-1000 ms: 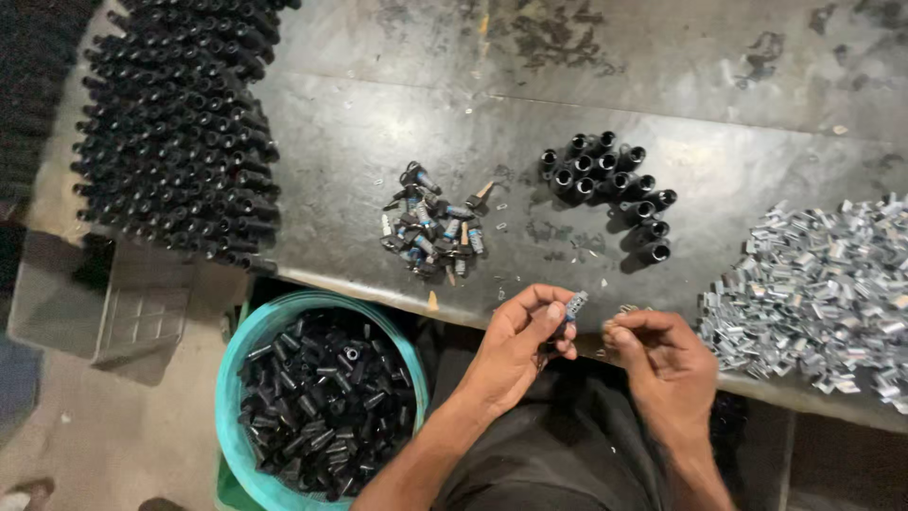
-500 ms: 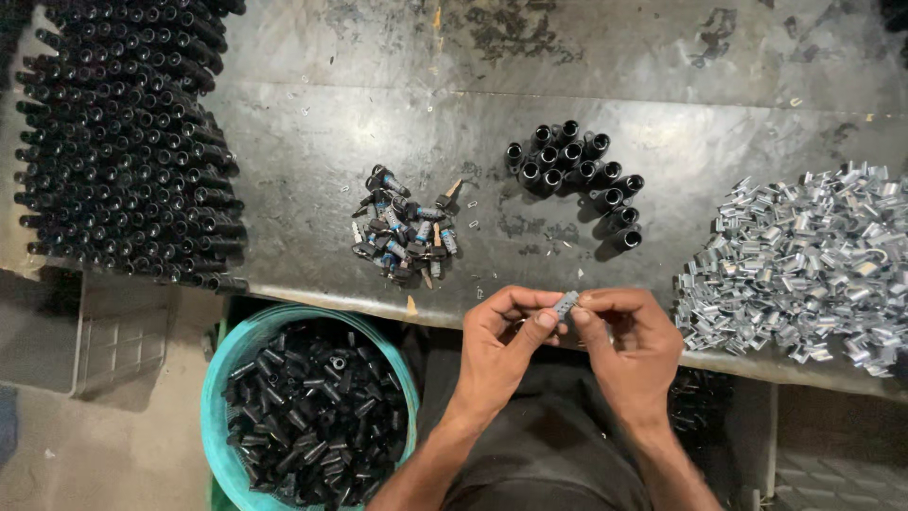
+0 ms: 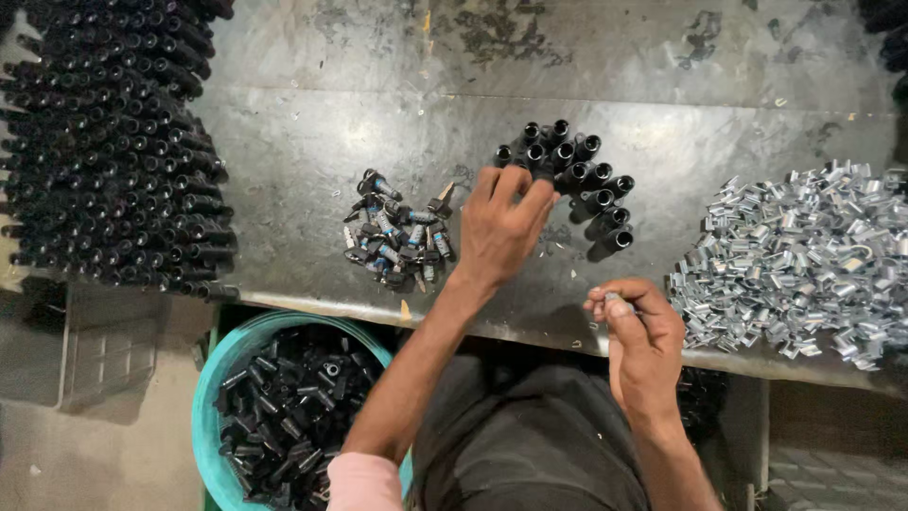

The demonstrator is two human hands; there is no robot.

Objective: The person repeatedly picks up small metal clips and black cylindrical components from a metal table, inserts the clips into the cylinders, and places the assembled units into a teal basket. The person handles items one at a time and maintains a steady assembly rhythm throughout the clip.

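The black tubes (image 3: 574,185) stand on end in a small cluster on the grey metal tabletop (image 3: 312,123), and the left hand (image 3: 501,227) reaches over their near edge with fingers curled onto one, so a pick-up looks to be in hand. The right hand (image 3: 638,336), at five o'clock from the cluster, pinches a small silver clip (image 3: 619,301). At three o'clock lies the heap of silver clips (image 3: 804,260), at nine o'clock a pile of small screws (image 3: 397,232), and lifting one tube calls for a clean grip without toppling its neighbours.
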